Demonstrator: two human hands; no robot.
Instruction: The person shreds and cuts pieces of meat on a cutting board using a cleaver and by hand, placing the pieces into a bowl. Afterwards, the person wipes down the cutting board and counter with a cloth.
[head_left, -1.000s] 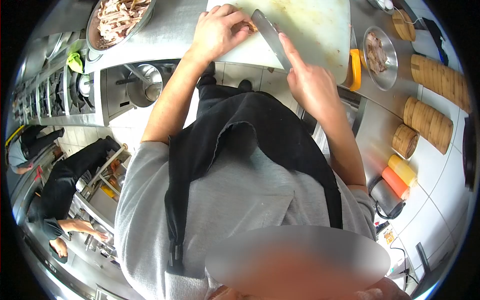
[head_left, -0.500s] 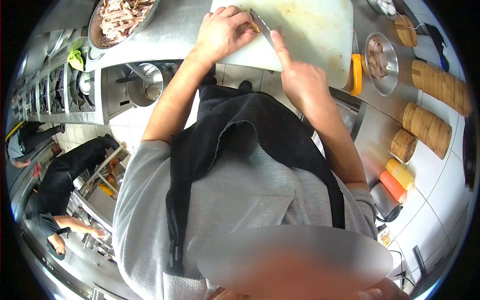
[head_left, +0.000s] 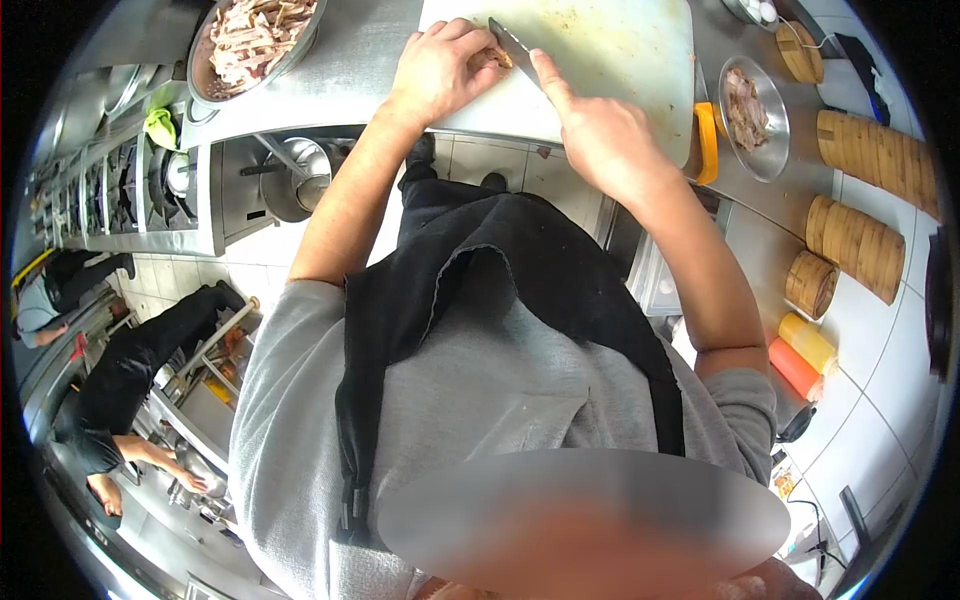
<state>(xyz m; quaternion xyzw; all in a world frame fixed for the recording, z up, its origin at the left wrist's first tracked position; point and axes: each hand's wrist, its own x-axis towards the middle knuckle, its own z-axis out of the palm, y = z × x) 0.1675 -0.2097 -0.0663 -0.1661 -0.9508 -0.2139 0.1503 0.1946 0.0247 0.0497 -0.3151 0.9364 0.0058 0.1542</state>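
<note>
The left hand (head_left: 445, 72) holds a small browned piece of meat (head_left: 503, 60) down on the white cutting board (head_left: 610, 75), its fingers curled over it; the right hand (head_left: 612, 142) is clenched around the handle of a knife (head_left: 512, 44), index finger stretched along the top of the blade; the blade slants up and left, its tip near the left fingers, and whether its edge touches the meat I cannot tell.

The board lies on the metal table (head_left: 350, 55); well to its left, a large metal bowl (head_left: 198, 84) holds a heap of meat strips (head_left: 258, 42); just beside the board's right edge is an orange handle-like object (head_left: 707, 145), and near that a smaller metal bowl (head_left: 781, 152) with more meat pieces (head_left: 745, 108); farther right are bamboo steamers (head_left: 855, 248), with a yellow bottle (head_left: 807, 343) and a red-orange bottle (head_left: 795, 370) beside each other; at lower left, another person (head_left: 130, 370) reaches toward metal containers (head_left: 200, 490).
</note>
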